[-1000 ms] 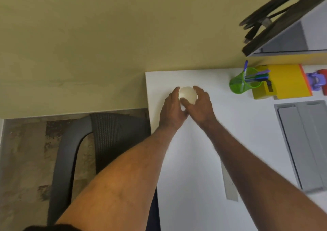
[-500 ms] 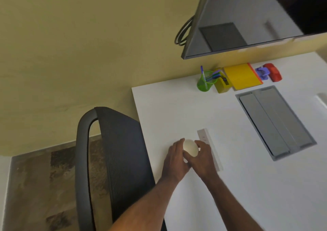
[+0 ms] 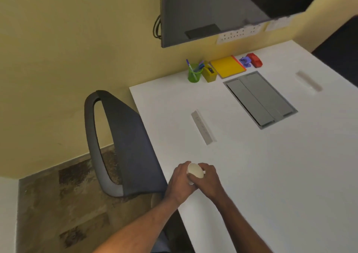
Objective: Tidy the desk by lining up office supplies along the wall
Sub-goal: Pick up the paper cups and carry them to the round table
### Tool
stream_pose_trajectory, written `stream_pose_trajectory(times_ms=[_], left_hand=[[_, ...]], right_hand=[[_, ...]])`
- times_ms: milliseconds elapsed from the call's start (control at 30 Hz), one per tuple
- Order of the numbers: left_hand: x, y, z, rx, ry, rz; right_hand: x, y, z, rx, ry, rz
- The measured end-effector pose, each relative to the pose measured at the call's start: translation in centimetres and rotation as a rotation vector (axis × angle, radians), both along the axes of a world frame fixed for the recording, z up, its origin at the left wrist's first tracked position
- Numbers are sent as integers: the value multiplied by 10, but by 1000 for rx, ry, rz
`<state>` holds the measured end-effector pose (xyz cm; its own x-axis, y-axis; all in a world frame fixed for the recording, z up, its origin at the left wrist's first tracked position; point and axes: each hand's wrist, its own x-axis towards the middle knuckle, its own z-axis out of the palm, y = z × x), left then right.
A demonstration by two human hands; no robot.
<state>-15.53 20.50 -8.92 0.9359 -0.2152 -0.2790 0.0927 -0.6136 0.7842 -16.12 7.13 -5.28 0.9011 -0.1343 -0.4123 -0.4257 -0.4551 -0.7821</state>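
Both hands hold a small cream round object [image 3: 195,171] over the near left part of the white desk [image 3: 261,165]. My left hand [image 3: 179,182] grips it from the left and my right hand [image 3: 209,181] wraps it from the right. Lined up along the yellow wall stand a green pen cup [image 3: 194,74], a yellow-green tape dispenser [image 3: 209,74], a yellow notepad [image 3: 227,66], a purple clip-like item [image 3: 244,61] and a red stapler [image 3: 254,59].
A grey chair [image 3: 124,142] stands left of the desk. A grey cable hatch [image 3: 260,98] is set into the desk top, with two slim grommet slots [image 3: 203,127] [image 3: 309,80]. A dark monitor [image 3: 209,10] hangs above the supplies.
The view has pulled back from the wall. Both hands, still round the cream object, have come from the desk's far left corner to its near left edge.
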Motion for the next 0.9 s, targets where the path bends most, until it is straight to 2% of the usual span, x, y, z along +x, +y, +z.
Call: stream_pose_trajectory(times_ms=[233, 433, 633, 900], left_hand=[[-57, -8, 16, 109, -42, -112], [-74, -7, 19, 116, -37, -138], [-53, -10, 19, 83, -28, -160], [17, -9, 12, 119, -19, -180]], right_hand=[[-70, -14, -15, 15, 35, -58], [-90, -17, -20, 10, 47, -83], [-74, -23, -15, 14, 33, -127], [-18, -63, 0, 44, -59, -361]])
